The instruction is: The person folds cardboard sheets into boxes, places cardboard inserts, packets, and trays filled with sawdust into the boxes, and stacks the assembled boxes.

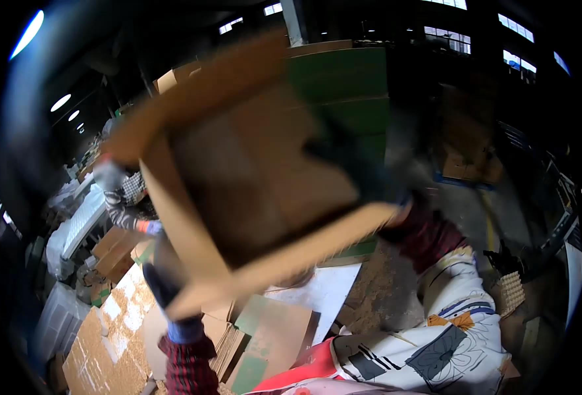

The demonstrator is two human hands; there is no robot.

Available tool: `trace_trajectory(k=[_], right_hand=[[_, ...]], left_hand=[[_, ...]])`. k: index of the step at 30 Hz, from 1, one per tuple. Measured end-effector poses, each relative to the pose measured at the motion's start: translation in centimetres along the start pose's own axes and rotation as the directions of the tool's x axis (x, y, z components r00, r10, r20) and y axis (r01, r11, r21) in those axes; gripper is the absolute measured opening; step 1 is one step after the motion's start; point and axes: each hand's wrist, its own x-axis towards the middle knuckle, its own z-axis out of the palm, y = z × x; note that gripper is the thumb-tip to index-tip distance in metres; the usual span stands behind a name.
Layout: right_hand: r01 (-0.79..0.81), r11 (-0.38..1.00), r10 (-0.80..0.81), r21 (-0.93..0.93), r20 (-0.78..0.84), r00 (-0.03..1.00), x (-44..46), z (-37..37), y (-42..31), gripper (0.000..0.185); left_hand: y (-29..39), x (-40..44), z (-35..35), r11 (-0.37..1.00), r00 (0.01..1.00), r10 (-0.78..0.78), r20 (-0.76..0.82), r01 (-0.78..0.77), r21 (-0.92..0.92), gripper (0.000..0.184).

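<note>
Cardboard box, tilted, held between left grip, right grip.

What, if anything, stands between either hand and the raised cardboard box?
Nothing visible beyond dark gloves: the left hand holds the cardboard box near its lower-left corner, the right hand its right side. Blur hides exact contact.

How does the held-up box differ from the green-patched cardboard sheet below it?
The box has raised sides around a hollow; the sheet looks flat. The box is held up, blurred; the sheet lies lower, sharper. The box shows plain brown, the sheet brown with green patches. Both look like cardboard.
</note>
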Motion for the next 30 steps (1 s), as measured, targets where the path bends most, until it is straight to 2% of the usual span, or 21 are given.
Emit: trace_trajectory(k=[1, 2, 3, 4, 6, 8, 9, 10, 11, 12, 14, 16, 17, 18, 20, 22, 24, 25, 27, 28, 30], right_hand=[[0.105, 0.994, -0.105, 0.0, -0.02, 0.994, 2.7, -3.1, -0.3, 0.058], [0.208, 0.978, -0.208, -0.003, -0.039, 0.977, 5.3, -6.3, -0.6, 0.055], [0.261, 0.965, -0.258, 0.002, -0.15, 0.954, 7.2, -8.7, -1.6, 0.046], [0.316, 0.949, -0.304, 0.003, -0.259, 0.917, 8.8, -10.9, -3.0, 0.038], [0.422, 0.907, -0.377, -0.009, -0.464, 0.801, 10.8, -14.8, -6.0, 0.029], [0.495, 0.868, -0.413, -0.037, -0.606, 0.68, 12.1, -18.5, -7.6, 0.032], [0.518, 0.853, -0.425, -0.056, -0.65, 0.63, 12.6, -20.4, -8.2, 0.034], [0.213, 0.903, -0.405, -0.373, -0.574, 0.711, 13.1, -22.2, -8.1, 0.032], [0.069, 0.818, -0.426, -0.571, -0.522, 0.739, 13.8, -23.9, -6.6, 0.036], [-0.061, 0.67, -0.446, -0.74, -0.468, 0.763, 14.5, -25.7, -5.1, 0.041], [-0.209, 0.561, -0.294, -0.801, -0.429, 0.854, 14.6, -26.7, -2.7, 0.041], [-0.273, 0.556, -0.108, -0.785, -0.394, 0.913, 14.5, -26.7, -0.6, 0.04], [-0.294, 0.559, -0.031, -0.775, -0.373, 0.927, 14.6, -26.4, 0.2, 0.04], [-0.311, 0.57, 0.036, -0.761, -0.355, 0.934, 14.6, -25.9, 0.9, 0.04], [-0.321, 0.611, 0.126, -0.723, -0.312, 0.942, 15.1, -24.8, 2.1, 0.039], [-0.316, 0.678, 0.19, -0.663, -0.257, 0.948, 15.9, -23.5, 2.0, 0.039], [-0.315, 0.769, 0.251, -0.556, -0.19, 0.949, 16.5, -22.1, 1.4, 0.038], [-0.315, 0.821, 0.275, -0.477, -0.154, 0.949, 15.6, -21.5, 0.3, 0.038], [-0.319, 0.92, 0.312, -0.23, -0.065, 0.948, 14.6, -20.4, 0.0, 0.038], [-0.322, 0.946, 0.321, -0.044, -0.025, 0.947, 13.4, -20.0, 0.4, 0.037], [-0.259, 0.863, 0.309, 0.433, -0.047, 0.95, 9.9, -19.4, 3.6, 0.037]], left_hand=[[-1.0, 3.5, -1.4, 0.946, 0.989, 0.043, 0.139, -0.085, 0.312, 0.052], [-1.8, 7.0, -0.7, 0.9, 0.989, 0.032, 0.147, -0.092, 0.427, 0.053], [-2.6, 10.4, 0.0, 0.839, 0.988, 0.021, 0.155, -0.101, 0.535, 0.054], [-3.6, 13.4, 3.2, 0.878, 0.999, -0.019, 0.029, 0.003, 0.478, 0.056], [-5.7, 18.3, 6.0, 0.795, 0.99, -0.028, 0.136, -0.06, 0.603, 0.063], [-7.8, 21.6, 8.4, 0.804, 0.991, 0.02, 0.131, -0.094, 0.588, 0.073], [-10.1, 23.6, 8.2, 0.861, 0.991, 0.015, 0.136, -0.082, 0.503, 0.072], [-12.0, 25.0, 7.9, 0.908, 0.99, 0.008, 0.142, -0.067, 0.414, 0.072], [-12.3, 25.2, 8.7, 0.891, 0.975, -0.027, 0.22, -0.076, 0.447, 0.066], [-14.0, 25.8, 7.9, 0.831, 0.982, -0.052, 0.18, -0.058, 0.554, 0.059], [-14.6, 25.2, 8.7, 0.698, 0.984, 0.011, 0.176, -0.133, 0.704, 0.058], [-14.7, 24.9, 9.3, 0.724, 0.982, -0.015, 0.186, -0.117, 0.68, 0.06], [-14.9, 24.9, 9.3, 0.788, 0.983, -0.01, 0.186, -0.106, 0.607, 0.063], [-14.9, 24.7, 9.4, 0.842, 0.983, -0.007, 0.183, -0.093, 0.532, 0.065], [-15.6, 25.1, 8.6, 0.806, 0.982, -0.023, 0.189, -0.094, 0.584, 0.069], [-16.1, 24.8, 8.6, 0.883, 0.989, -0.025, 0.145, -0.047, 0.468, 0.069], [-15.1, 24.1, 9.0, 0.879, 0.983, 0.014, 0.185, -0.1, 0.465, 0.068], [-14.7, 23.8, 8.7, 0.902, 0.993, 0.015, 0.12, -0.065, 0.426, 0.076], [-12.3, 24.1, 8.3, 0.902, 0.997, -0.072, 0.014, 0.06, 0.427, 0.088], [-11.3, 25.5, 7.4, 0.815, 0.999, 0.015, 0.032, -0.031, 0.579, 0.088], [-9.0, 26.4, 8.9, 0.84, 0.971, 0.155, 0.184, -0.228, 0.493, 0.085]])
